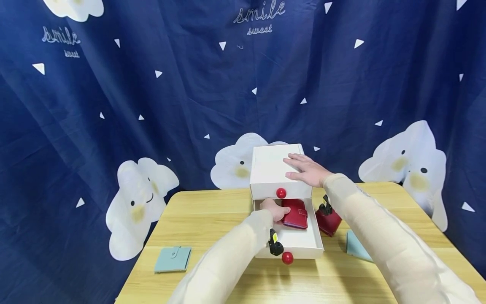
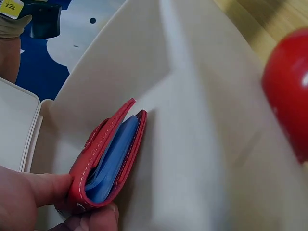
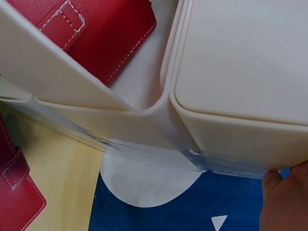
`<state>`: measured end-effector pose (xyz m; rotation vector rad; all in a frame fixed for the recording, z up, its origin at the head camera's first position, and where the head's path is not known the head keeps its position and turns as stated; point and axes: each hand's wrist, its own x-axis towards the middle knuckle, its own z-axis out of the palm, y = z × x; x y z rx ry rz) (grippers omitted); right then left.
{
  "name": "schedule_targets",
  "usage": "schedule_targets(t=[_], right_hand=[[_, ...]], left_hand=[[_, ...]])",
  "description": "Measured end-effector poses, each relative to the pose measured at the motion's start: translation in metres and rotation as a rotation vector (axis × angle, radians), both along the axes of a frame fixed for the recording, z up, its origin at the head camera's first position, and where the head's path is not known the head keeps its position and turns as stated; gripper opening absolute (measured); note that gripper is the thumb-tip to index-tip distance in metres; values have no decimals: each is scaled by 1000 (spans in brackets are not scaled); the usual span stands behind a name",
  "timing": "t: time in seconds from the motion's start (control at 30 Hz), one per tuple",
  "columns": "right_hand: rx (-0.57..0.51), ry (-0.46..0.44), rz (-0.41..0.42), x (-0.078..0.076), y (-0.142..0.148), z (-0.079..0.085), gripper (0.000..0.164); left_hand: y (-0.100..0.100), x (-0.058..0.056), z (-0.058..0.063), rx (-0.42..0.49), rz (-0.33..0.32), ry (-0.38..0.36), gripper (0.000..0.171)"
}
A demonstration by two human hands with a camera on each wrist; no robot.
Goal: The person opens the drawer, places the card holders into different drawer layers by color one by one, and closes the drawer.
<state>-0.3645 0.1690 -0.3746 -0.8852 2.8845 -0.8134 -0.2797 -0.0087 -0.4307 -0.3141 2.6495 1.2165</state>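
Note:
A small white chest of drawers (image 1: 270,162) stands near the back of the table, its lower drawer (image 1: 301,240) pulled out. My left hand (image 1: 274,210) reaches into that drawer and pinches a red card wallet (image 1: 295,215) between thumb and fingers. In the left wrist view the wallet (image 2: 94,151) is tilted on edge, with bluish card sleeves (image 2: 115,156) showing between its covers. My right hand (image 1: 308,171) rests on the right side of the chest's top, fingers extended and spread.
Another red wallet (image 1: 328,221) lies right of the drawer. A light blue wallet (image 1: 357,246) is partly hidden by the right sleeve; another light blue wallet (image 1: 172,259) lies at the left. Red knobs (image 1: 287,258) stick out from both drawer fronts. A navy curtain (image 1: 205,105) hangs behind.

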Motion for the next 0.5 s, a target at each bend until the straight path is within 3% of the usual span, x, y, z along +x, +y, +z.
schedule_targets(t=[0.3,0.5], right_hand=[[-5,-10,-3,0,-1,0,71],[-4,-15,-9,-1,1,-1,71]], left_hand=[[2,2,1,-47,-13,-8,36],[4,8,10,-164,-55,12,38]])
